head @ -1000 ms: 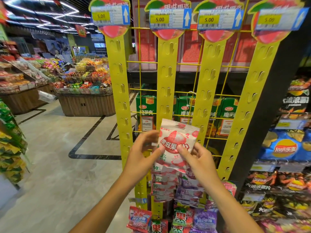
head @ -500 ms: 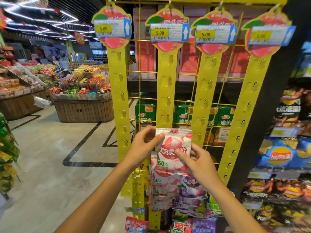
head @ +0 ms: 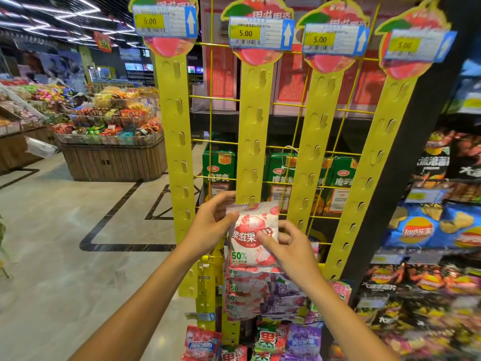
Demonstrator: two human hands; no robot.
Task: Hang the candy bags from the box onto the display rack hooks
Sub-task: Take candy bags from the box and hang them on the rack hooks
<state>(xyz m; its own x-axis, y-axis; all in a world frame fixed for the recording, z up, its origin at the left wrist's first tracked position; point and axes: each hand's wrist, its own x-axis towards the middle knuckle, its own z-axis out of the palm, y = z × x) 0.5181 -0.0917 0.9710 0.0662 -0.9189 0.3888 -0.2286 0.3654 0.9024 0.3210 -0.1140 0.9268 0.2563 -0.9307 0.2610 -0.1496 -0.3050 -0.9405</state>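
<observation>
A white and red candy bag [head: 250, 233] sits against the second yellow hanging strip [head: 256, 131], its top hole on a hook tab. My left hand [head: 212, 222] pinches the bag's upper left corner. My right hand [head: 289, 246] grips its lower right side, thumb on the front. Several more candy bags [head: 250, 293] hang below on the same strip, and purple ones [head: 286, 295] beside them. The box is out of view.
Three other yellow strips [head: 177, 142] [head: 316, 152] [head: 377, 162] with bare hooks hang on a yellow wire grid [head: 216, 100]. Chip bags [head: 426, 230] fill shelves at right. A wooden candy island [head: 112, 157] stands at left on the tiled floor.
Both hands have pressed the bag up against the second strip and its top hole now sits on a hook tab. The view has tilted slightly downward.
</observation>
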